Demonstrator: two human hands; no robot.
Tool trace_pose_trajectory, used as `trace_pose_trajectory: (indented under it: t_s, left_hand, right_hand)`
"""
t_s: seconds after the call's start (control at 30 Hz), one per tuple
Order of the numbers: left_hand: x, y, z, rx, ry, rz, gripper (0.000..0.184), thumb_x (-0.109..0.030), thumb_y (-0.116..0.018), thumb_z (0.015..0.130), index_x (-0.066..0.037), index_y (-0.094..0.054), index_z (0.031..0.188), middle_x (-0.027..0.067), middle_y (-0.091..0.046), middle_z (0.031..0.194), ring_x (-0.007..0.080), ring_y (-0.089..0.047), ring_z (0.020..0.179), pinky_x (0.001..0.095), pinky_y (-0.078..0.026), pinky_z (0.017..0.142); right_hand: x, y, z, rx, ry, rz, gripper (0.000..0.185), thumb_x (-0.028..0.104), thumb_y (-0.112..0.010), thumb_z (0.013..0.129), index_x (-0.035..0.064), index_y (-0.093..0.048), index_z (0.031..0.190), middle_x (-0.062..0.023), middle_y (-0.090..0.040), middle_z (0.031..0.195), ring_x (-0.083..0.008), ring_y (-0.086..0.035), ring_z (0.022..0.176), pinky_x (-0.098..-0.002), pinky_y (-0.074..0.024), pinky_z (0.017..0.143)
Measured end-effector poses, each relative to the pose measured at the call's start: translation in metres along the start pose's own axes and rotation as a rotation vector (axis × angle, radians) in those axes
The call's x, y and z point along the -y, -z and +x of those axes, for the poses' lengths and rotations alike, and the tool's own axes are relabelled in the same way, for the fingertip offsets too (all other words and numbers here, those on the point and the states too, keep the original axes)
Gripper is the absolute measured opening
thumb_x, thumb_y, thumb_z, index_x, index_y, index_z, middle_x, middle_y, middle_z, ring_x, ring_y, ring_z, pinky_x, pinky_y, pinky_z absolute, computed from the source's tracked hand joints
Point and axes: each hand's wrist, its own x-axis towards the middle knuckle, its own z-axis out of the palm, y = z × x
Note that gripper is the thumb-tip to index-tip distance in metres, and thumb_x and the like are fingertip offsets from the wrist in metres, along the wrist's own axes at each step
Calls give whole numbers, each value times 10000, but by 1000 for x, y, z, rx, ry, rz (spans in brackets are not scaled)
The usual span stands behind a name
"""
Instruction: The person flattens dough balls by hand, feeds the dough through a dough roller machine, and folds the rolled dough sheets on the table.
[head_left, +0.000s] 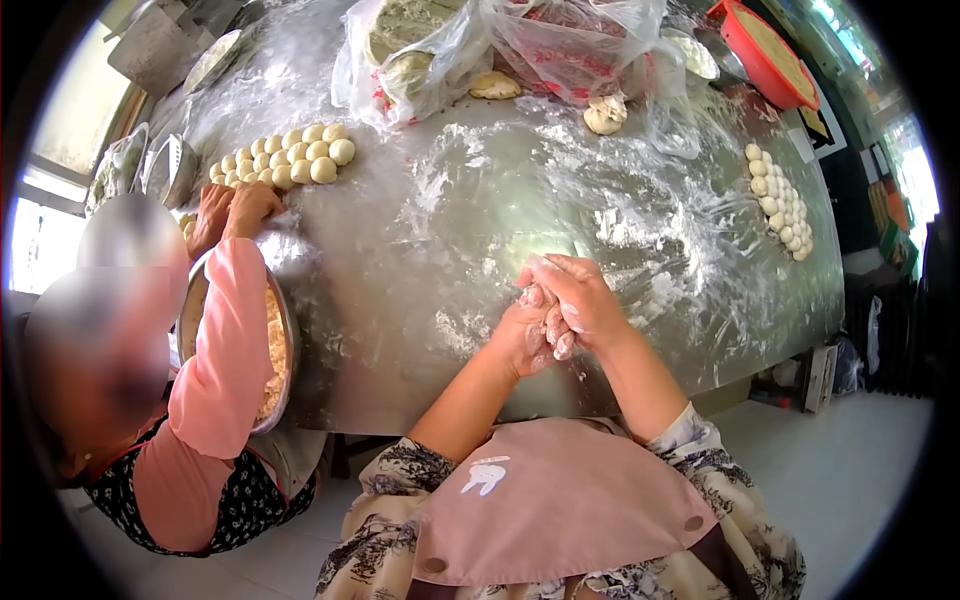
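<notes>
Over the near part of the metal table (400,270), my left hand (522,332) and my right hand (578,296) are pressed together. Their fingers curl round each other and are whitened with flour or dough. Whether anything lies between the palms is hidden. White flour (650,255) is smeared across the tabletop beyond and to the right of my hands. No dough piece touches my hands from outside. At the far left, rows of round dough balls (298,152) sit on the table. More dough balls (780,205) stand in rows near the right edge.
A co-worker (215,370) at the left reaches toward the dough balls, beside a bowl of crumbly filling (272,350). Plastic bags (575,45), a dough lump (605,115), a flatter dough piece (495,86) and a red basin (765,55) stand along the far side.
</notes>
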Motion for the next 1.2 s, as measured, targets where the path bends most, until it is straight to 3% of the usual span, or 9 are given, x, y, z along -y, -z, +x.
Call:
trace_pose_trajectory:
  t_s: [0.1,0.3,0.6,0.63,0.73,0.9,0.97,1.1,1.2]
  left_hand:
    - [2,-12,-4,-156,24,-64,417,-498,-570,889,-191,-489,618,-38,-468,507,138,-458,428,261,-360,400]
    - [-3,12,-4,233,146,-218,419,-477,-550,907,-182,-491,615,-37,-469,526,119,-417,429,251,-321,409]
    - [12,26,2,358,-2,84,376,-408,-578,898,-155,-509,630,-32,-452,516,131,-395,407,262,-322,385]
    - [13,30,7,376,141,-189,307,-329,-562,927,-148,-545,679,-10,-554,552,141,-545,484,243,-420,442]
    - [14,31,6,354,119,-217,250,-305,-594,900,-161,-584,696,-20,-545,592,147,-464,484,232,-331,411]
    - [2,22,3,264,85,-222,110,-180,-598,906,-80,-643,893,47,-645,806,178,-600,699,232,-461,514]
    - [-3,20,8,400,8,-175,146,-79,-567,912,3,-605,1027,92,-652,912,230,-649,847,263,-563,680]
    - [-7,-10,12,101,-213,-75,282,-14,-484,932,59,-545,1197,131,-604,1154,250,-602,1064,356,-479,967]
    - [-4,-23,16,-141,-470,195,395,101,-392,897,80,-469,1284,179,-516,1313,289,-542,1183,387,-442,1039]
  right_hand:
    - [2,5,2,7,-126,62,388,335,-578,942,-51,-616,968,-62,-610,744,-72,-527,499,-182,-411,424]
    - [-17,13,-6,158,56,269,309,163,-505,974,-66,-591,1161,-152,-655,976,-120,-607,574,-244,-528,633]
    - [-17,12,-6,80,68,37,217,171,-624,910,-45,-639,932,-35,-579,610,-116,-581,601,-274,-501,736]
    - [-13,9,-7,71,95,92,242,205,-628,915,-26,-632,843,-30,-559,579,-121,-578,621,-265,-493,705]
    - [-14,10,0,27,-37,99,283,246,-613,926,-22,-630,836,-17,-527,532,-126,-572,605,-261,-490,690]
    - [-28,21,13,30,-34,286,303,281,-556,954,-12,-630,930,-49,-589,701,-141,-594,705,-284,-499,724]
    - [-38,27,11,22,7,422,316,270,-507,973,-7,-594,1096,-101,-620,991,-195,-605,921,-340,-484,868]
    - [-51,20,9,76,150,781,517,391,-410,995,1,-450,1333,-158,-511,1326,-284,-414,1294,-422,-314,1094]
    - [-56,12,6,-30,176,906,577,438,-323,1012,11,-351,1399,-145,-451,1384,-277,-436,1269,-395,-310,1100]
